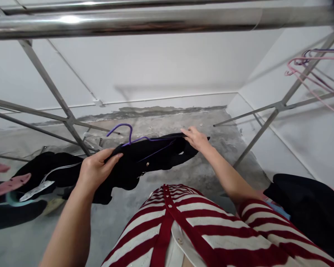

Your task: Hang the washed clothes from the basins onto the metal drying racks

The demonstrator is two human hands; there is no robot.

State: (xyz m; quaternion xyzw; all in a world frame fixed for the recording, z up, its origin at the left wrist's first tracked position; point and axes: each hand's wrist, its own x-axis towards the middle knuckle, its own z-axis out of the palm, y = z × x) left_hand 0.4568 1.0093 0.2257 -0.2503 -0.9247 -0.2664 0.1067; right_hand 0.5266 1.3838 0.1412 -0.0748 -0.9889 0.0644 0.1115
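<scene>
Stretched between my two hands is a black garment (156,155) with a few small gold-coloured buttons or trims. A purple wire hanger (129,131) runs inside its upper edge, and the hook sticks up free near my left hand. Thumb and fingers of my left hand (96,167) pinch the cloth at the left end, beside the hanger's hook. At the far right end, my right hand (196,139) grips the top edge of the garment, over the hanger's arm. Its fingertips are partly hidden by the cloth.
A shiny metal rail (156,20) crosses above, on crossed rack legs (69,120). Pink and purple hangers (297,63) hang at the right. Dark clothes (303,207) lie at lower right; a black garment (55,167) and a pink spotted piece (8,185) are at left.
</scene>
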